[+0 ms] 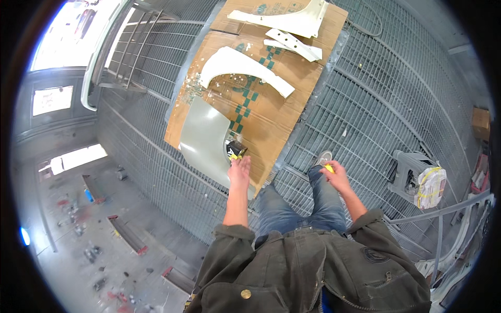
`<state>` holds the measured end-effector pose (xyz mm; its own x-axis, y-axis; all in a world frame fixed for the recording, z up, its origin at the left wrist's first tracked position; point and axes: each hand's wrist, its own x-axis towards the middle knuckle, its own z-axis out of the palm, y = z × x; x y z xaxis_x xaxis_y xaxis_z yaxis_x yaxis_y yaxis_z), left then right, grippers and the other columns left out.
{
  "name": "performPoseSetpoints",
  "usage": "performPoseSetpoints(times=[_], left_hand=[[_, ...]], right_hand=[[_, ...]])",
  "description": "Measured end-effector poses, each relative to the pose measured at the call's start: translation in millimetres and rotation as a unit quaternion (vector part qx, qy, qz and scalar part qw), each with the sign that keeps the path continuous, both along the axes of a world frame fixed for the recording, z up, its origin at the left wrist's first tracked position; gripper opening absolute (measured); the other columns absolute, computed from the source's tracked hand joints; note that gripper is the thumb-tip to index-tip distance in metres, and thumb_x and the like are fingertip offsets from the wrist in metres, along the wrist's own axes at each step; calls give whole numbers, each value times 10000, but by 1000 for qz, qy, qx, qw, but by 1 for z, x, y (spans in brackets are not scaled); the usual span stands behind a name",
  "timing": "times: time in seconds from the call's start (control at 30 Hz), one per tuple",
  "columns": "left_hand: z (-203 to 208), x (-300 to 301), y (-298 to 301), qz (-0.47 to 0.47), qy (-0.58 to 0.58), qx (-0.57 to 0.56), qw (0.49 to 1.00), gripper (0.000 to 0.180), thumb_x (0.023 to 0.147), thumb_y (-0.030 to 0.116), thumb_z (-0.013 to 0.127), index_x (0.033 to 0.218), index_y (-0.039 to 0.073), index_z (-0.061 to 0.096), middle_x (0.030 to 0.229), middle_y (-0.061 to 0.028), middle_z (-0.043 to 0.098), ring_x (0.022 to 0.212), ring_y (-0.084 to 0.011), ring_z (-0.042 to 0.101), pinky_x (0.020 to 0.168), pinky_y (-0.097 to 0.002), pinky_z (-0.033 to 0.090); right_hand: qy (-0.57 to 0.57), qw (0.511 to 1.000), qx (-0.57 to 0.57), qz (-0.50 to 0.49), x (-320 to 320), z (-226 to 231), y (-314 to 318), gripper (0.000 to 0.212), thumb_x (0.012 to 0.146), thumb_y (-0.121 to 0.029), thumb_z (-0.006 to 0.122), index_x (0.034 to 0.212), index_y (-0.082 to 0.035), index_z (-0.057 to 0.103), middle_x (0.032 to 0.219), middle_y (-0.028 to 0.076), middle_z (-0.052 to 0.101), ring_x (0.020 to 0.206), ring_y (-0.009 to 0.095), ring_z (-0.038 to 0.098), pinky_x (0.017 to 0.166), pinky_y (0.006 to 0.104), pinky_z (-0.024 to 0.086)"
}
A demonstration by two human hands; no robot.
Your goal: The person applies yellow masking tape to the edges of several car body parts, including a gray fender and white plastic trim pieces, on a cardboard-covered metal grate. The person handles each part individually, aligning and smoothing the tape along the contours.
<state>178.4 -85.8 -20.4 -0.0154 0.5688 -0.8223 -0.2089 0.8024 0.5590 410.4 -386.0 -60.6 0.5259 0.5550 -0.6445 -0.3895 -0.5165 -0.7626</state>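
My left hand (240,170) reaches over the lower edge of a grey-green car fender (204,136), its fingers at a small black packet (238,147) with yellow and white markings. The fingertips partly cover the packet's yellow end, and its exact kind is unclear. My right hand (338,177) is raised in front of my right knee, fingers closed on a small yellow piece (329,168) that is too small to name. The fender lies on a flattened cardboard sheet (276,133), beside a white fender (245,63).
At the sheet's far end lie another white fender (292,20) and narrow white brackets (296,45). Metal grating (360,109) makes up the floor around it. To the right stands a grey plastic stool (409,169) beside a wrapped white bundle (431,188). A metal rack (136,49) stands far left.
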Motion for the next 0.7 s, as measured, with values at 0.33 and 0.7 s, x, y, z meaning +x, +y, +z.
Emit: performPoseSetpoints(times=[0.33,0.7], left_hand=[[-36,12,0,124,33,-34,991,565,1106,366,345,1456,-77,366,1325,-223,580,1156,-324,640,934,-383,583],[-52,33,-46,89,15,21,996,712,1070,529,360,1517,-24,314,1367,-260,556,1207,-351,613,1020,-437,523]], right_hand=[[23,998,-60,-26,96,5,-118,242,927,-82,653,1148,-15,582,868,90,725,579,81,550,522,244,455],[59,998,-32,22,136,3,-47,233,951,-97,648,1162,-9,599,906,70,726,661,83,592,559,244,477]])
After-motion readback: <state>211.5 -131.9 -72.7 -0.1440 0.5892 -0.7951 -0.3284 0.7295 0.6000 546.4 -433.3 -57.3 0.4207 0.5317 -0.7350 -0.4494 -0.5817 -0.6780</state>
